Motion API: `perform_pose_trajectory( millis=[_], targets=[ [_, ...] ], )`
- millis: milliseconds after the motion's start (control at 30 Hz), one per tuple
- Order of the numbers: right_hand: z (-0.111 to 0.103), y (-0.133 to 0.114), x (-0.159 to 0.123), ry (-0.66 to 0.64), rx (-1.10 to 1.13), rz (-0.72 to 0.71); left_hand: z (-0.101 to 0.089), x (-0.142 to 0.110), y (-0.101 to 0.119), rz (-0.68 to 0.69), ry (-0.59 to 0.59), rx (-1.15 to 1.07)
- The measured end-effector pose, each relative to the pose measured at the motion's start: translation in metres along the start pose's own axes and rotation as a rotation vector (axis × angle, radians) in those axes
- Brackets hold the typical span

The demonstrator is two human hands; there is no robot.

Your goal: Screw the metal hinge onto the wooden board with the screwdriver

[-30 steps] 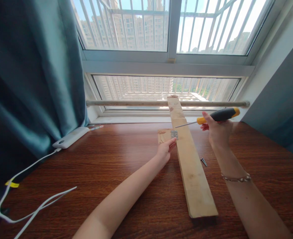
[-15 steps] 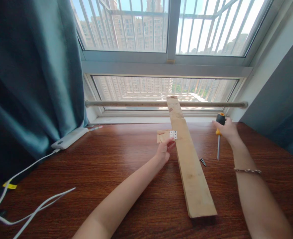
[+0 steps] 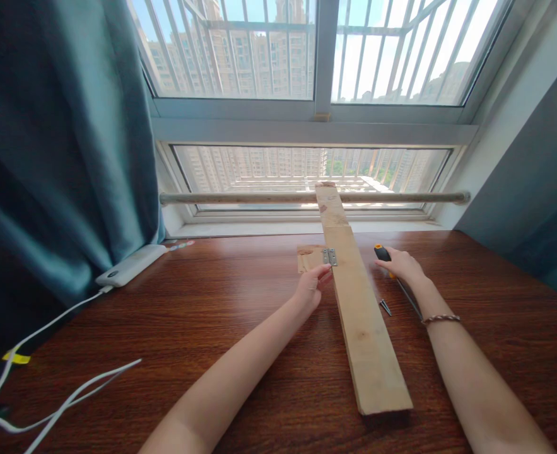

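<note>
A long pale wooden plank (image 3: 361, 328) lies on the brown table (image 3: 212, 315), its far end resting on a rod by the window. A small metal hinge (image 3: 330, 256) joins it to a small wooden block (image 3: 308, 257) on its left. My left hand (image 3: 312, 287) has its fingers curled against the block's near edge, fingertips close to the hinge. My right hand (image 3: 404, 265) is to the right of the plank, closed over the black-and-yellow handle of a screwdriver (image 3: 382, 253) that lies low on the table with its shaft running back under my wrist.
Loose screws (image 3: 386, 307) lie just right of the plank. A white power bank (image 3: 129, 265) with white cables (image 3: 60, 403) sits at the left by a teal curtain (image 3: 55, 157). A horizontal rod (image 3: 240, 198) runs along the window.
My right hand swung the screwdriver from pointing at the hinge, tipped it downward, then lowered it onto the table right of the plank. My left hand stayed at the block.
</note>
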State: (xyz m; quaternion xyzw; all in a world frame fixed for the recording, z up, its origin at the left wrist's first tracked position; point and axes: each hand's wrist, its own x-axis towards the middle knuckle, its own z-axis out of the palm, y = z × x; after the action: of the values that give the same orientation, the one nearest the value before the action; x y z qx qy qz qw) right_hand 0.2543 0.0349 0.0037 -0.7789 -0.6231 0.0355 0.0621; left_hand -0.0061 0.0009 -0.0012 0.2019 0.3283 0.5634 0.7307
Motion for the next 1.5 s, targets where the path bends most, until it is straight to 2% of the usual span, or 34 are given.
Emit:
perform_pose_trajectory(
  millis=[300, 667, 800, 967, 1033, 1100, 1200, 1300, 1367, 1500],
  targets=[
    [0.016, 0.010, 0.008, -0.008, 0.019, -0.036, 0.001, -0.001, 0.001, -0.009, 0.001, 0.004],
    [0.014, 0.010, 0.005, -0.075, 0.025, 0.014, 0.001, 0.000, 0.001, -0.003, -0.015, -0.019],
    [0.005, 0.005, 0.001, -0.134, -0.012, 0.073, 0.003, -0.003, 0.003, -0.001, -0.017, -0.003],
    [-0.028, -0.007, -0.006, -0.114, -0.033, 0.116, 0.002, -0.002, 0.002, -0.003, -0.027, -0.001],
    [-0.040, -0.016, -0.011, -0.174, -0.010, 0.095, 0.002, -0.002, 0.002, -0.008, -0.033, 0.001],
    [-0.047, -0.027, -0.020, -0.318, 0.041, 0.045, 0.002, -0.002, 0.002, -0.008, -0.036, 0.003],
    [-0.045, -0.046, -0.035, -0.573, 0.099, 0.011, 0.003, -0.003, 0.003, -0.004, -0.032, 0.008],
    [-0.038, -0.058, -0.046, -0.744, 0.089, 0.035, 0.004, -0.004, 0.003, -0.006, -0.018, 0.010],
    [-0.034, -0.060, -0.048, -0.786, 0.076, 0.041, 0.005, -0.003, 0.003, -0.008, -0.009, 0.010],
    [-0.030, -0.060, -0.047, -0.777, 0.075, 0.023, 0.004, -0.003, 0.003, -0.012, -0.017, 0.007]
  ],
)
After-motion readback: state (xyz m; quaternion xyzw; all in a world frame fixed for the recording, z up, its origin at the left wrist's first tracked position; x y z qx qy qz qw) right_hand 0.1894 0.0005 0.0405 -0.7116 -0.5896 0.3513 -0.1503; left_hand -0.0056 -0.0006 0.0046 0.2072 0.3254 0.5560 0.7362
